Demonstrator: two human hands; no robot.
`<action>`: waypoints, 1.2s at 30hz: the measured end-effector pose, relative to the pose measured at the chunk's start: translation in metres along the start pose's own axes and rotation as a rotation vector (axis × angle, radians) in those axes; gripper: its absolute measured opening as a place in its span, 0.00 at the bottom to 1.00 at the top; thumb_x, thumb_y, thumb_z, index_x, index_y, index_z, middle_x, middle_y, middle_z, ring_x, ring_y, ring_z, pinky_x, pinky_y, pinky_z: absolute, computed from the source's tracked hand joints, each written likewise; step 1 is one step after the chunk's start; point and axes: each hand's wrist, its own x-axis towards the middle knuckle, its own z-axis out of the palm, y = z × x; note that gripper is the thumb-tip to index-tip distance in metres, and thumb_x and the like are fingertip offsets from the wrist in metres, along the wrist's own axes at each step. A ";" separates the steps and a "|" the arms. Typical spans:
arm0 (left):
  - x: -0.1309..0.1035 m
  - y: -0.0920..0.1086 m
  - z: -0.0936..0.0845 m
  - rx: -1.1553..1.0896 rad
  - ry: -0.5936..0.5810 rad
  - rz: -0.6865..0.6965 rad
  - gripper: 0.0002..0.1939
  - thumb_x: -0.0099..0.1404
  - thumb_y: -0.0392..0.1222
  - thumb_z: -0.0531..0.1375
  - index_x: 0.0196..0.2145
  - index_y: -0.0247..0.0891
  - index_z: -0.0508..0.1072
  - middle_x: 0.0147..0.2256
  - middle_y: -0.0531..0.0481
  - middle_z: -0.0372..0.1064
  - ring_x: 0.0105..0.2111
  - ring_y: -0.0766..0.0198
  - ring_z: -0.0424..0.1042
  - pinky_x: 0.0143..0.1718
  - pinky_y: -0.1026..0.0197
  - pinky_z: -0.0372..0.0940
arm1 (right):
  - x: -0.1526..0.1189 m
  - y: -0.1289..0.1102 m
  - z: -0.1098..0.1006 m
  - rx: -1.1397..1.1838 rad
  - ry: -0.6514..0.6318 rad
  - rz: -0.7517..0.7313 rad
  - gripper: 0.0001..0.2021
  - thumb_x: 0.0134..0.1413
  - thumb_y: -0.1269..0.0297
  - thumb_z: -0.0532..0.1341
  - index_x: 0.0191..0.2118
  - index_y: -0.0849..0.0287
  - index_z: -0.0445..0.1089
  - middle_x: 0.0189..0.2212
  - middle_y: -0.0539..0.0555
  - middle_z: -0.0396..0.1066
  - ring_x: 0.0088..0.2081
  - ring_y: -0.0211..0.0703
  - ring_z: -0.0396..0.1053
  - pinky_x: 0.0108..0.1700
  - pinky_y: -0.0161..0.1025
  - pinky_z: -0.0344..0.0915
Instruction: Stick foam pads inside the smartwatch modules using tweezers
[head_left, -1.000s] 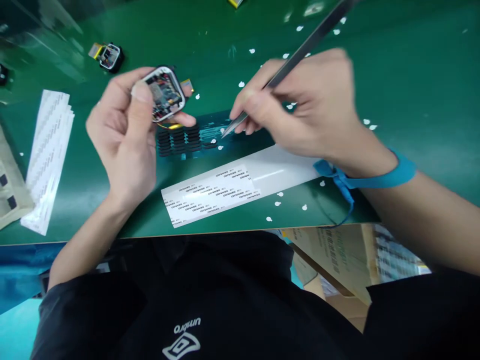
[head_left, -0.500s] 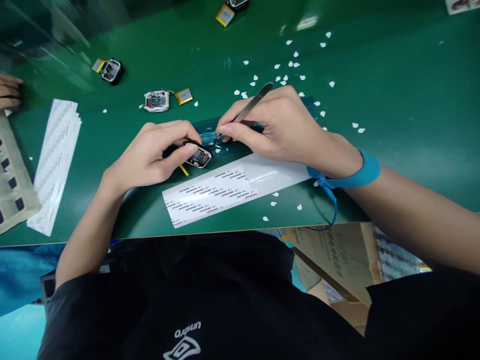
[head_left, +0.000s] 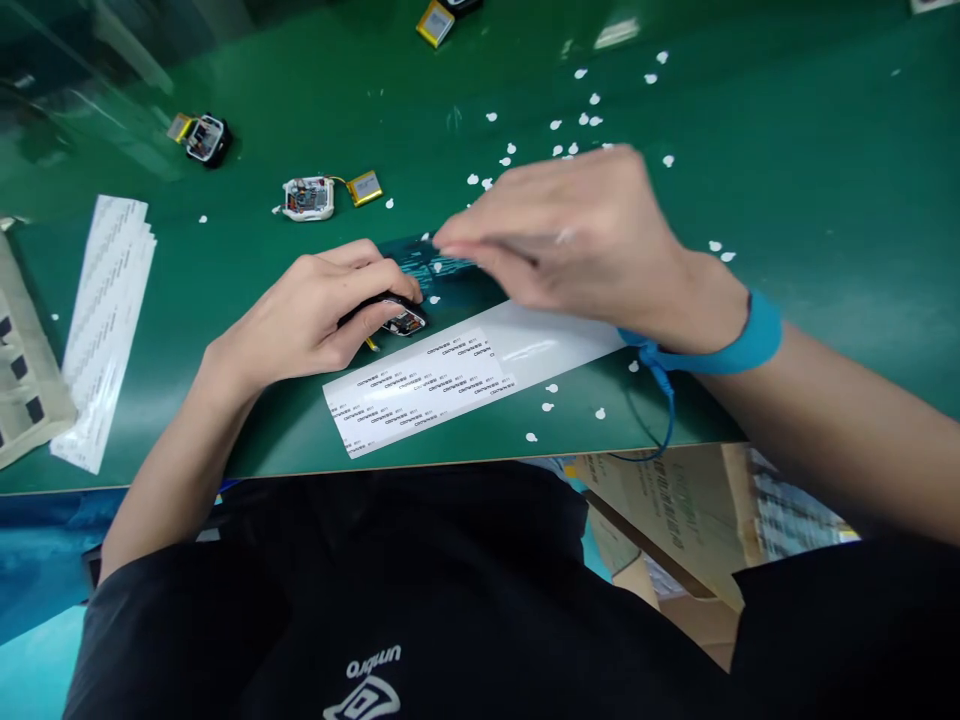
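My left hand (head_left: 322,310) grips a small black device (head_left: 405,319) with its circuit board showing, thumb and fingers closed on its sides. A bit of yellow shows under that hand. My right hand (head_left: 562,235) is pinched together above a dark blue film (head_left: 465,275), a little right of the device. The metal tweezers in it are mostly hidden, with a blurred grey part showing between thumb and palm. Small white round pieces lie on the film. Just below both hands is a white printed sheet (head_left: 420,390) on the green table (head_left: 840,230).
An open white device (head_left: 308,199) is wired to a battery (head_left: 365,188). Another open device (head_left: 208,140) sits upper left. At the top edge is one more battery (head_left: 435,23). Printed strips (head_left: 105,330) and a beige tray (head_left: 34,370) lie left. Several white tabs are scattered right.
My right hand has turned over and lifted slightly, so the tweezers are now mostly out of sight. My left fingers have shifted further over the black device.
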 end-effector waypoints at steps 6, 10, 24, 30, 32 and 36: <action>-0.001 0.020 0.000 -0.170 0.368 -0.079 0.11 0.74 0.52 0.62 0.43 0.47 0.81 0.40 0.50 0.81 0.41 0.57 0.80 0.44 0.48 0.75 | 0.007 -0.003 -0.011 -0.030 0.200 -0.008 0.08 0.74 0.60 0.60 0.45 0.49 0.78 0.40 0.48 0.84 0.39 0.40 0.80 0.39 0.39 0.74; 0.005 0.012 0.000 -0.597 0.850 -0.309 0.05 0.70 0.46 0.66 0.41 0.47 0.76 0.34 0.58 0.78 0.31 0.66 0.76 0.25 0.58 0.69 | 0.006 -0.014 -0.014 -0.078 0.318 -0.034 0.07 0.73 0.63 0.60 0.46 0.48 0.78 0.40 0.49 0.85 0.38 0.42 0.81 0.40 0.41 0.75; 0.012 0.022 0.026 -0.959 0.786 -0.709 0.12 0.62 0.42 0.71 0.30 0.39 0.70 0.29 0.53 0.76 0.27 0.68 0.78 0.33 0.66 0.76 | -0.005 -0.024 0.011 -0.272 0.328 -0.319 0.09 0.67 0.67 0.67 0.51 0.53 0.75 0.39 0.47 0.85 0.38 0.41 0.82 0.28 0.37 0.72; 0.011 0.032 0.029 -0.973 0.785 -0.703 0.15 0.63 0.41 0.69 0.27 0.40 0.65 0.29 0.53 0.76 0.30 0.63 0.82 0.37 0.61 0.79 | -0.007 -0.027 0.013 -0.286 0.273 -0.308 0.10 0.68 0.64 0.67 0.53 0.47 0.77 0.43 0.44 0.85 0.40 0.42 0.83 0.31 0.38 0.74; 0.010 0.032 0.030 -0.970 0.778 -0.688 0.16 0.62 0.41 0.69 0.26 0.40 0.65 0.30 0.53 0.77 0.31 0.62 0.82 0.37 0.60 0.80 | -0.008 -0.027 0.014 -0.288 0.268 -0.313 0.10 0.68 0.64 0.67 0.53 0.48 0.77 0.43 0.46 0.85 0.40 0.43 0.83 0.32 0.39 0.75; 0.010 0.032 0.032 -0.925 0.777 -0.706 0.19 0.61 0.46 0.71 0.26 0.40 0.64 0.29 0.54 0.77 0.32 0.60 0.83 0.36 0.57 0.81 | -0.009 -0.028 0.015 -0.266 0.211 -0.289 0.11 0.69 0.64 0.66 0.54 0.46 0.77 0.44 0.46 0.85 0.43 0.44 0.83 0.36 0.39 0.77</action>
